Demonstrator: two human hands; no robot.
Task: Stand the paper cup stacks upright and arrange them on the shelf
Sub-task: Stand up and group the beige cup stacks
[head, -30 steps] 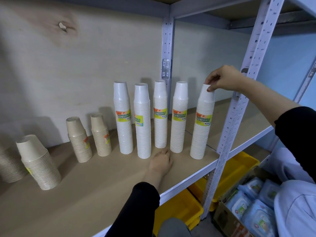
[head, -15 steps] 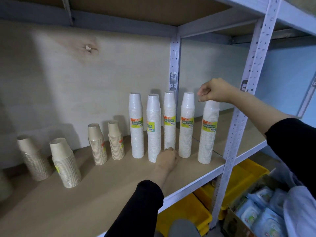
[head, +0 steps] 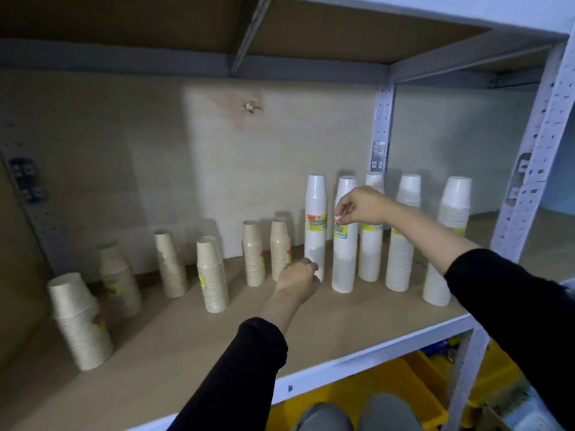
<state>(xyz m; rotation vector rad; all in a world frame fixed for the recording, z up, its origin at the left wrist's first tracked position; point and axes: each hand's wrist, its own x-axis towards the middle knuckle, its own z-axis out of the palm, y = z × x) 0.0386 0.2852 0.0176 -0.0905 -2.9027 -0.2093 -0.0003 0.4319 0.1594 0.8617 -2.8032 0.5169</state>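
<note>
Left hand gripping leftmost white stack low down, right hand pinching second white stack just right of it — forearm crossing further white stacks, brown stacks to its left.

the right hand covers a band high on the second white stack and the top of its label, so it cannot be told whether it pinches anything. its wrist hides the upper part of the third white stack. the forearm crosses the fourth white stack and the fifth white stack. the left hand blocks the foot of the first white stack (touching or just short, unclear). the label print is too small to read. the leftmost brown stack is blurred. the bottom edge cuts off the yellow bins.
</note>
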